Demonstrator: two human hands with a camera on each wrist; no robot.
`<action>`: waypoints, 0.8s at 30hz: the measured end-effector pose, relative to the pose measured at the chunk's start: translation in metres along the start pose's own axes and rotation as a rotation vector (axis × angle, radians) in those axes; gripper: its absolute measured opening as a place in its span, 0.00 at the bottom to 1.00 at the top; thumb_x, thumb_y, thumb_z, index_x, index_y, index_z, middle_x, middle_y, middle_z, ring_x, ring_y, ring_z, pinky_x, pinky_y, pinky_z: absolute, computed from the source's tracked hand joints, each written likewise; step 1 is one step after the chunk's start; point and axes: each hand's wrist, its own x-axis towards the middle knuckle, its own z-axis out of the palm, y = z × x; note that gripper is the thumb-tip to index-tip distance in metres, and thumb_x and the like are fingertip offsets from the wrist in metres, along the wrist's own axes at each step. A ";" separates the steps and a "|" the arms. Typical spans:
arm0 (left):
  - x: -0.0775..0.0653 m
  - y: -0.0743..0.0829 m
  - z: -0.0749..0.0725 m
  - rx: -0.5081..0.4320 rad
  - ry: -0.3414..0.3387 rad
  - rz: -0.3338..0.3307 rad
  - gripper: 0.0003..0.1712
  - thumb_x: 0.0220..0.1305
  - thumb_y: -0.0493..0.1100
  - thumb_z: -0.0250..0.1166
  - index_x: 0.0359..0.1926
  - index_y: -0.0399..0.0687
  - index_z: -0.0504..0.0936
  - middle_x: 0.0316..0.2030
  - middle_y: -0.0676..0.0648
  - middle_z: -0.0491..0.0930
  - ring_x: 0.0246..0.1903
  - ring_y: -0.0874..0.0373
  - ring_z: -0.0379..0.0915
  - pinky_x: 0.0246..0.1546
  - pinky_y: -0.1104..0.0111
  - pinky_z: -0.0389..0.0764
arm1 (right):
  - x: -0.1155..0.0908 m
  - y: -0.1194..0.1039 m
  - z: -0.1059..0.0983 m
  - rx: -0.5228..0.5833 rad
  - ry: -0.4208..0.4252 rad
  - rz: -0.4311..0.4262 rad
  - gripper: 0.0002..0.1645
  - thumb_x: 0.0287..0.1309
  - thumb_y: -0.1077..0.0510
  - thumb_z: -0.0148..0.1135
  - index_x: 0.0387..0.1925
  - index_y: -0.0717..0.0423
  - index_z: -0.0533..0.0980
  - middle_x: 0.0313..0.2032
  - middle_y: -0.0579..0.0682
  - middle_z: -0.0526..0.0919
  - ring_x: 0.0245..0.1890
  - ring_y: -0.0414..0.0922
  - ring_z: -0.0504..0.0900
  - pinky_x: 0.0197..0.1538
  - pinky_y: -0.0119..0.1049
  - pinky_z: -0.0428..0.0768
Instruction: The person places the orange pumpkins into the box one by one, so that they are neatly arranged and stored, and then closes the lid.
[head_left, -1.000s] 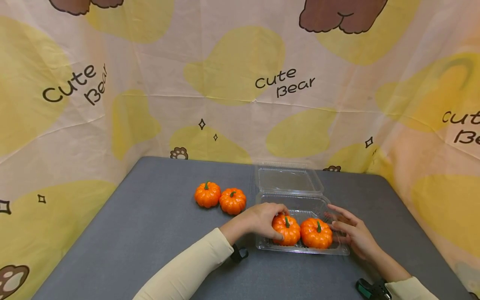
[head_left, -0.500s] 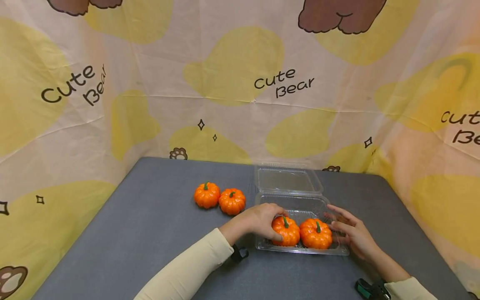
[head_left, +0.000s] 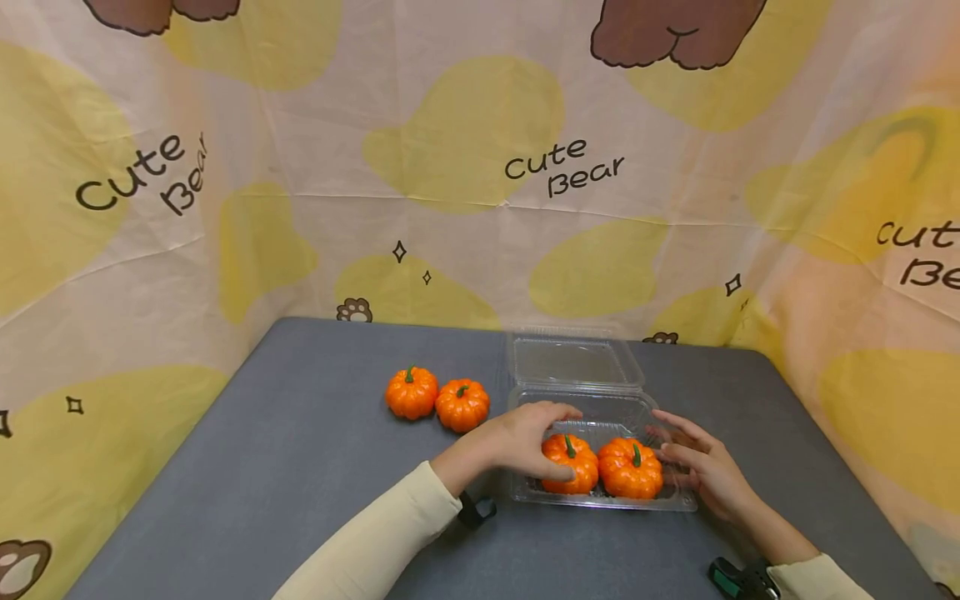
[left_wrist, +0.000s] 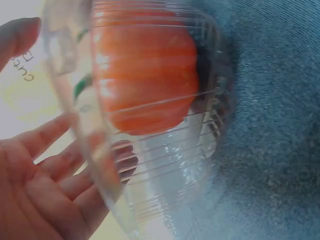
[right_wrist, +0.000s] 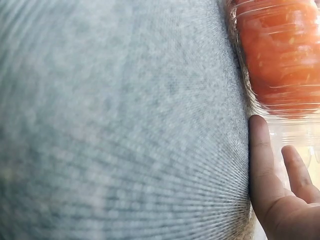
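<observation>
Two small orange pumpkins with green stems sit side by side in a clear plastic clamshell container [head_left: 611, 407]. Around the left pumpkin [head_left: 581, 464] my left hand [head_left: 521, 437] is spread, thumb in front and fingers behind. In the left wrist view those fingers [left_wrist: 47, 135] look loose, apart from the pumpkin [left_wrist: 150, 75], which shows through the plastic wall. My right hand [head_left: 711, 471] rests along the container's right side, beside the right pumpkin [head_left: 632, 471]. Its fingers [right_wrist: 261, 145] are fairly straight at the wall in the right wrist view.
Two more pumpkins, a left one [head_left: 412, 393] and a right one [head_left: 462, 406], stand together on the grey table [head_left: 315, 467] left of the container. The clear lid [head_left: 573, 362] lies folded back behind it. A printed cloth [head_left: 457, 125] hangs around the table.
My left hand has loosened from the left pumpkin, its fingers lifting slightly and spreading. The pumpkin stays in the container. My right hand keeps its place. The head view shifts slightly.
</observation>
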 end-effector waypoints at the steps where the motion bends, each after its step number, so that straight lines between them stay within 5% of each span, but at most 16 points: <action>1: -0.002 0.001 -0.002 -0.012 0.006 0.003 0.43 0.51 0.56 0.70 0.67 0.53 0.67 0.63 0.50 0.72 0.58 0.53 0.73 0.57 0.71 0.73 | 0.000 0.000 0.000 0.003 0.002 -0.003 0.29 0.69 0.63 0.48 0.70 0.49 0.62 0.53 0.32 0.80 0.44 0.37 0.83 0.41 0.39 0.85; 14: -0.023 0.007 -0.028 -0.058 0.168 -0.011 0.41 0.53 0.58 0.68 0.68 0.60 0.66 0.63 0.54 0.71 0.56 0.57 0.73 0.55 0.63 0.76 | 0.001 0.001 0.001 -0.034 0.052 0.037 0.31 0.69 0.62 0.50 0.71 0.55 0.59 0.51 0.31 0.81 0.44 0.37 0.83 0.41 0.39 0.85; 24: -0.042 -0.002 -0.055 -0.109 0.297 -0.088 0.39 0.52 0.58 0.70 0.66 0.68 0.67 0.62 0.57 0.71 0.59 0.56 0.71 0.56 0.59 0.75 | 0.001 0.001 -0.001 -0.033 0.051 0.043 0.31 0.69 0.62 0.50 0.71 0.55 0.58 0.51 0.30 0.80 0.44 0.37 0.83 0.41 0.39 0.85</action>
